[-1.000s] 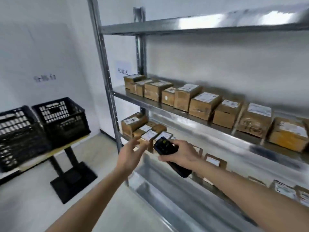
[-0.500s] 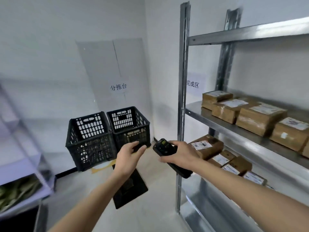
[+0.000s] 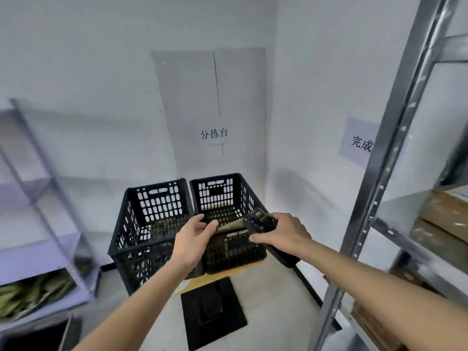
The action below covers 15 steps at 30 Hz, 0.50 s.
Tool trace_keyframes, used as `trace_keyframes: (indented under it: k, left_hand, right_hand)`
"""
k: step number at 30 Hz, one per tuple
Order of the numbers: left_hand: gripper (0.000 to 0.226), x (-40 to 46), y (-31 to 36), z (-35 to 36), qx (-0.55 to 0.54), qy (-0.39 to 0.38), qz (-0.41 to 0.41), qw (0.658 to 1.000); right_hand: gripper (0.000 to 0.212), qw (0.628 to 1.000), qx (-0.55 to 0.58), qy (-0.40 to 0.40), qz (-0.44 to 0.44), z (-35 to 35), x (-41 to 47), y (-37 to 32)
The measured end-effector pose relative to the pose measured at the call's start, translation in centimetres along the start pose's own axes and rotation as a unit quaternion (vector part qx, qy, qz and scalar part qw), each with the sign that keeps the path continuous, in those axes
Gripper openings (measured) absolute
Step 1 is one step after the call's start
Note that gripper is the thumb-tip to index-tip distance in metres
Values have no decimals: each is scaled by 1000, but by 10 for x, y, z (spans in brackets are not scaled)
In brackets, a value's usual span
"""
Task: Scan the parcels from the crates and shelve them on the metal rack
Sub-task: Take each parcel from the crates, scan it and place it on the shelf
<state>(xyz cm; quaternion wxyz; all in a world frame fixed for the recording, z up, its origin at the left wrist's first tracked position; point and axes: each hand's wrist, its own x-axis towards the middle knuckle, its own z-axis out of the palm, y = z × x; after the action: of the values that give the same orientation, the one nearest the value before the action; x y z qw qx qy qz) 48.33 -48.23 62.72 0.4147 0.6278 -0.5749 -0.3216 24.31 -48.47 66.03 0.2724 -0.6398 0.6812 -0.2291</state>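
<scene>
White-walled corner, two black crates (image 3: pixel 187 224) side by side on a small surface (image 3: pixel 222 273). Left hand (image 3: pixel 193 240) was spread, empty, reaching toward the right crate, likely for a parcel (image 3: pixel 229 225) inside. Right hand (image 3: pixel 281 233) gripped a scanner (image 3: pixel 257 221), ready. Metal rack (image 3: pixel 395 158) stood right.

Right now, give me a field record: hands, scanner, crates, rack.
left hand: open, empty, reaching toward the crates
right hand: grips the scanner
left crate: black, on the stand, contents unclear
right crate: black, beside it, holds something flat and pale
metal rack: at right, brown parcels on its shelves, blurred
</scene>
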Motion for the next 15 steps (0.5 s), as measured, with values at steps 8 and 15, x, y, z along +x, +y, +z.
trace_keyframes:
  k: [8, 15]
  left_hand:
    - [66, 175, -57, 24, -9, -51, -38, 998]
    - [70, 287, -114, 77, -3, -96, -109, 989]
  right_hand:
    - [55, 999, -19, -13, 42, 48, 177, -8]
    - [54, 996, -34, -41, 77, 91, 305, 17]
